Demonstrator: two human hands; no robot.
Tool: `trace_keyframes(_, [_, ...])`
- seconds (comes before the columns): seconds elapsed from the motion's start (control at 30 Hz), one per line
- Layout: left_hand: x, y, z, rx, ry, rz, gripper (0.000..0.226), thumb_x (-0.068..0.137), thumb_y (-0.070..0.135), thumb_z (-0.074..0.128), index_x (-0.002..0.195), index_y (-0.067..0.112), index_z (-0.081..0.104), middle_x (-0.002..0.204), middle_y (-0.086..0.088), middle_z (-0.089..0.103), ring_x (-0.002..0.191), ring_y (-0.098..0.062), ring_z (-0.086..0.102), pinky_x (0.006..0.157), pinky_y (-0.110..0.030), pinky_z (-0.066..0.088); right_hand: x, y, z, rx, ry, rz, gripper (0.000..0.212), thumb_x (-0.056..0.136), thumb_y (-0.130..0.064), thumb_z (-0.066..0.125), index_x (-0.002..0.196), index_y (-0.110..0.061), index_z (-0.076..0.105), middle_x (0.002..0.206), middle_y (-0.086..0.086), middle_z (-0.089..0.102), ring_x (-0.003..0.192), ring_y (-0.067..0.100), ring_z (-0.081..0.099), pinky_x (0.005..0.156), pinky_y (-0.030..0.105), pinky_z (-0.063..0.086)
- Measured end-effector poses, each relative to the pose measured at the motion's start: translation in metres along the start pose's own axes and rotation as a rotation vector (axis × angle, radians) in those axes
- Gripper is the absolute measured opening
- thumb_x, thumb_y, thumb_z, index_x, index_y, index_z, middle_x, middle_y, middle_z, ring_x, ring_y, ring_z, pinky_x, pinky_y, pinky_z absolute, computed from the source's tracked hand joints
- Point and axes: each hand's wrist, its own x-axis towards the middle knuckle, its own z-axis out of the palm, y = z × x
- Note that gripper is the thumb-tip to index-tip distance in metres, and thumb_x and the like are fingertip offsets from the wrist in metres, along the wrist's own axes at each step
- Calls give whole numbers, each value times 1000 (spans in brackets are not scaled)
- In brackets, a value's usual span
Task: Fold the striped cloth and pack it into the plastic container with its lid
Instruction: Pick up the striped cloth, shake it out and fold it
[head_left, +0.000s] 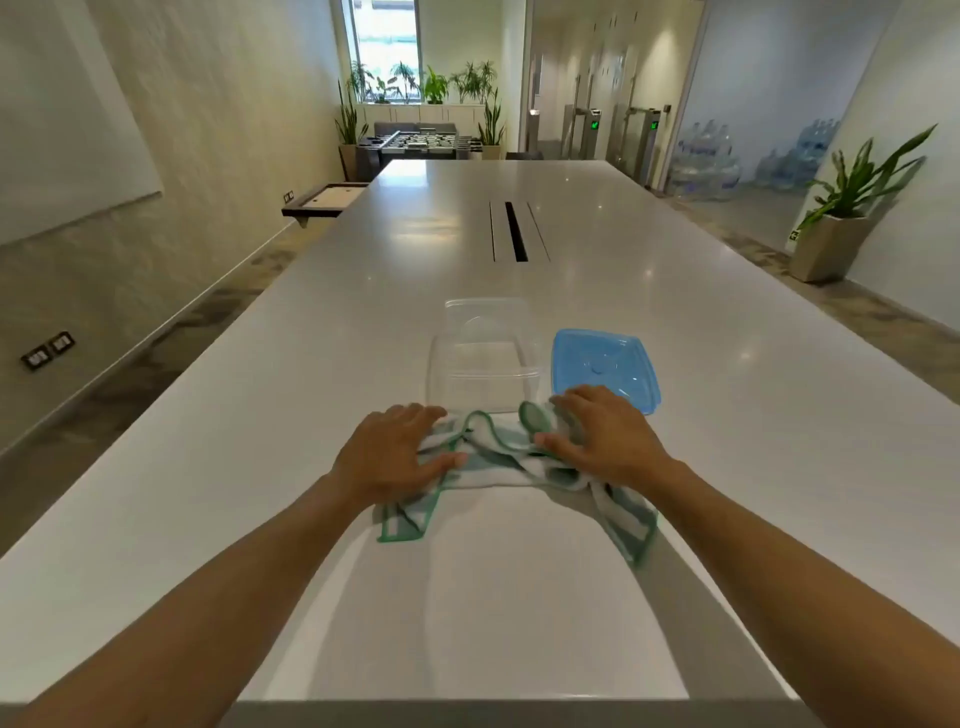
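Observation:
A green-and-white striped cloth (498, 462) lies crumpled on the white table, just in front of a clear plastic container (483, 358). The container stands upright with no lid on it. Its blue lid (602, 364) lies flat on the table to the container's right. My left hand (395, 457) rests on the cloth's left end, thumb and fingers pinching its edge. My right hand (602, 441) presses on the cloth's right end, fingers curled into the fabric. Two corners of the cloth trail toward me, one under each wrist.
The long white table (519, 597) stretches far ahead, with a dark cable slot (516, 231) in its middle. A potted plant (841, 218) stands on the floor at the right. The table's near edge runs just below my forearms.

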Motion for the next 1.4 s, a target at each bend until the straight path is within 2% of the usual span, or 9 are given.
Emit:
trace_keyframes(0.07, [-1,1,3,2,18,27,44,91,56,46,116,22,60,105,-1,66,93,-25,62,72,-33,42,0,0,3,-13,19,-14,35,88,-48,57,86,-14,66,83,3,63,80,26,58,67,39,48])
trace_keyframes(0.13, [-1,-1,4,-6,45,26,28,95,41,49,107,19,63,97,-1,66,87,-24,63,67,-32,43,-1,1,7,-7,4,14,29,87,-39,59,77,-12,62,75,3,59,73,25,57,62,39,48])
trace_keyframes(0.3, [7,-5,-4,-106,58,-76,19,98,27,43,97,19,61,87,2,66,76,-25,62,61,-33,41,1,2,8,37,-121,20,50,80,-46,64,125,-25,58,108,-1,68,96,23,61,74,36,49])
trace_keyframes(0.43, [16,-3,-14,-241,130,-129,20,98,17,41,97,14,61,89,-2,64,76,-23,61,67,-39,50,8,2,11,35,-61,-3,21,88,-20,57,107,-16,66,96,5,71,87,26,64,72,38,53])
trace_keyframes(0.67, [36,-15,-46,-304,257,-197,13,90,3,44,83,13,50,76,-4,55,67,-22,54,55,-31,41,27,21,-18,461,351,280,19,94,1,50,107,-4,63,94,7,64,82,21,56,68,20,34])
trace_keyframes(0.93, [70,-34,-100,-279,489,-289,15,79,-4,50,85,9,55,86,-10,57,76,-26,53,64,-34,39,44,63,-82,511,557,348,28,98,-36,53,107,-10,58,94,6,63,83,24,57,72,33,43])
trace_keyframes(1.17, [102,-51,-141,-243,671,-317,12,84,-1,52,88,9,58,84,-5,55,77,-21,49,67,-33,36,54,91,-126,571,656,457,31,91,-42,61,96,-11,65,89,8,67,85,28,61,78,45,49])
trace_keyframes(1.3, [117,-56,-150,-474,713,-397,17,88,4,51,89,18,59,89,0,59,75,-16,51,59,-18,35,61,91,-135,661,731,457,20,95,-40,56,99,-21,59,91,-1,62,91,25,59,81,41,47])
trace_keyframes(1.4, [122,-62,-151,-743,664,-411,21,91,9,52,89,26,63,96,-1,64,87,-20,57,69,-24,44,69,91,-141,767,694,488,10,98,-31,51,108,-28,51,104,-1,57,93,19,56,87,41,47])
